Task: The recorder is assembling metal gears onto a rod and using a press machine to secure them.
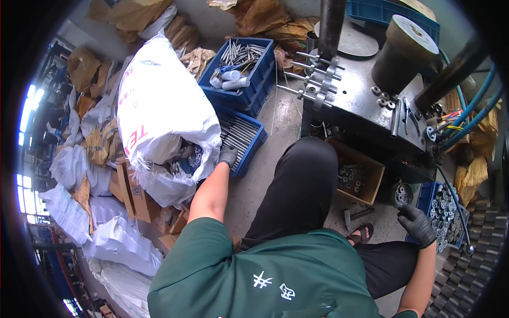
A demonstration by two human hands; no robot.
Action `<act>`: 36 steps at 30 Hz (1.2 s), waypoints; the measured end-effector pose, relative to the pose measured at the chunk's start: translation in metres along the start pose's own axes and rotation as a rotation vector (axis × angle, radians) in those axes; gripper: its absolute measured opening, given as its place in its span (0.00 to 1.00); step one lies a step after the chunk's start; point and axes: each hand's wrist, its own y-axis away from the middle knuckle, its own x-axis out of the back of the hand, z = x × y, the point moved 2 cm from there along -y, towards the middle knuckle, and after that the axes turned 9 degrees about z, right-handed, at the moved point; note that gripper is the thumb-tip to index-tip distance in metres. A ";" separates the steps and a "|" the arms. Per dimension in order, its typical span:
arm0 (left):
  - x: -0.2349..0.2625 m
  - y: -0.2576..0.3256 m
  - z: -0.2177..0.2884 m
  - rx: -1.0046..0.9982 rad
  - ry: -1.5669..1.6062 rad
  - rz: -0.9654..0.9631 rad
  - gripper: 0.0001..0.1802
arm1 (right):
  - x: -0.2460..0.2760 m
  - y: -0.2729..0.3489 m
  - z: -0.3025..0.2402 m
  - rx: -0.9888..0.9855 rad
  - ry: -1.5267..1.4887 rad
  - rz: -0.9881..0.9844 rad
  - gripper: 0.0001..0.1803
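Note:
My left hand [228,156], in a dark grey glove, reaches to the near left side of a blue crate [258,143] full of thin metal rods [238,134]. Its fingers curl down at the rods, and whatever they hold is hidden. Low on the right, my right hand [417,225], in a similar glove, hangs with fingers loosely apart and nothing visible in them. Just beyond it stands a round tin [401,194] of metal parts. Beside that hand, a blue bin [443,212] holds many round metal parts.
A large white sack [164,100] leans against the rod crate. A heavy press [360,100] carries a row of metal shafts with collars [318,79], small rings and pliers [411,116]. Under it, a cardboard box [371,183] holds cylindrical parts. A hammer [358,214] lies near my foot.

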 end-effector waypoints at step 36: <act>-0.082 -0.062 0.031 -0.149 0.074 -0.312 0.35 | 0.021 0.011 0.037 -0.316 0.214 0.113 0.19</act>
